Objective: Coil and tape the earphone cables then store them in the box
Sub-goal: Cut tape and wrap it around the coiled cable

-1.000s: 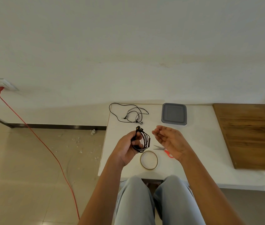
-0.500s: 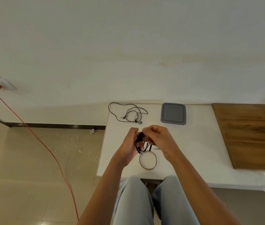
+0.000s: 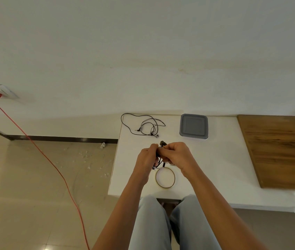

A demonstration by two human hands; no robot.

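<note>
Both hands meet above the white table [image 3: 215,168]. My left hand [image 3: 146,158] and my right hand [image 3: 176,156] both grip a coiled black earphone cable [image 3: 161,150], with an earbud poking up between the fingers and loops hanging below. A second black earphone cable [image 3: 144,126] lies loose and uncoiled at the table's far left. The grey box [image 3: 193,126] with its lid on sits to the right of that cable. A tape roll [image 3: 165,178] lies flat just below my hands.
A wooden board [image 3: 278,150] covers the right part of the table. A red cord [image 3: 34,147] runs from a wall socket [image 3: 0,91] across the tiled floor on the left. My knees are under the table's near edge. The scissors are hidden behind my hands.
My right hand, open and apart a second ago, has closed onto the coil held by my left hand. Both hands now stay together on it, slightly higher.
</note>
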